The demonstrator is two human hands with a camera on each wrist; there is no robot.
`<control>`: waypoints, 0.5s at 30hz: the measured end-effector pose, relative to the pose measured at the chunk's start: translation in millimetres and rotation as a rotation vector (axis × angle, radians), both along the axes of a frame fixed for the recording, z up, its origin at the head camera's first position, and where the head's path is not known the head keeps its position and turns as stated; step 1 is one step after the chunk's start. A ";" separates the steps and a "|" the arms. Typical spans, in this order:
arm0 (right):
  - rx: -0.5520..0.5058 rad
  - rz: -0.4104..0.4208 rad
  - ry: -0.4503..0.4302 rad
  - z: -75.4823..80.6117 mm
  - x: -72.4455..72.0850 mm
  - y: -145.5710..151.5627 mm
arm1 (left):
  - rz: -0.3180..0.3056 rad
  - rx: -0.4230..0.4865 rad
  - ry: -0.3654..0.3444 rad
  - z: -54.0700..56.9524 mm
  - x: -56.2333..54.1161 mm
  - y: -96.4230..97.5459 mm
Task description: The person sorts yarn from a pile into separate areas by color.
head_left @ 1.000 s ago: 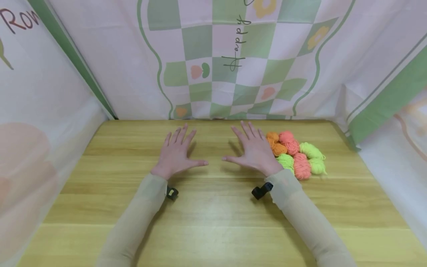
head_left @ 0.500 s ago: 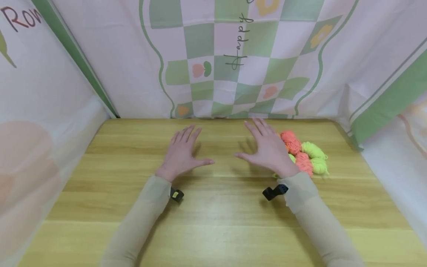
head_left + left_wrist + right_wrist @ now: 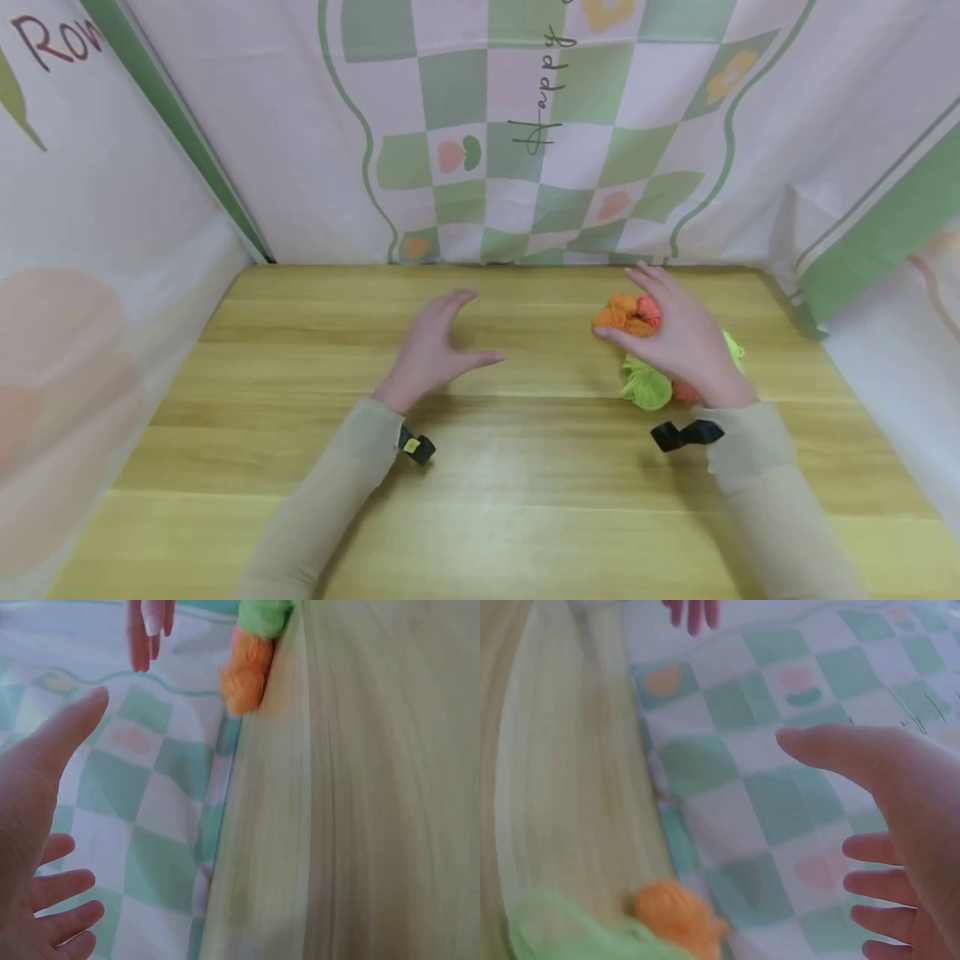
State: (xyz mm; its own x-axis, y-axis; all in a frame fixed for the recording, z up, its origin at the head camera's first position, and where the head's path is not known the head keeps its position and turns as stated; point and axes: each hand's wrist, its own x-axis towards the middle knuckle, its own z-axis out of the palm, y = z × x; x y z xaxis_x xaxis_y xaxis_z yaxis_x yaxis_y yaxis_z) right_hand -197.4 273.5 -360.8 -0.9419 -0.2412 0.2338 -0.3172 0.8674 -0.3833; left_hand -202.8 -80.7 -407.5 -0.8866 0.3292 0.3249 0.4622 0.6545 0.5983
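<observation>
Small skeins of yarn lie grouped at the right of the wooden table. An orange skein and a light green skein show best; pink yarn and yellow-green yarn peep out from behind my right hand. That hand hovers over the group, thumb and fingers spread wide apart, holding nothing. In the right wrist view the orange yarn sits below and left of the fingers. My left hand is held above the table left of centre, its thumb stretched out and nothing in its grasp.
The wooden table ends at a hanging checked cloth at the back. More printed cloth hangs along the left and right sides. A black wrist camera juts from the right sleeve, another camera from the left.
My right hand has moved right, across the yarn, uncovering the orange and green skeins and covering much of the pink. My left hand has shifted slightly right and turned more sideways.
</observation>
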 end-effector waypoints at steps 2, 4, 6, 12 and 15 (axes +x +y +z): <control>-0.046 -0.033 -0.033 1.1 2.3 13.3 | -0.013 0.044 -0.028 0.6 2.2 6.3; -0.094 -0.070 -0.059 2.1 4.5 26.5 | -0.030 0.081 -0.049 0.8 4.2 12.5; -0.131 -0.098 -0.060 2.2 6.7 39.5 | -0.046 0.111 -0.063 0.2 5.6 19.3; -0.131 -0.157 -0.026 2.3 10.7 71.3 | -0.102 0.172 -0.090 -8.6 9.5 42.0; -0.118 -0.190 -0.052 0.8 11.4 83.4 | -0.130 0.179 -0.116 -14.2 12.6 54.0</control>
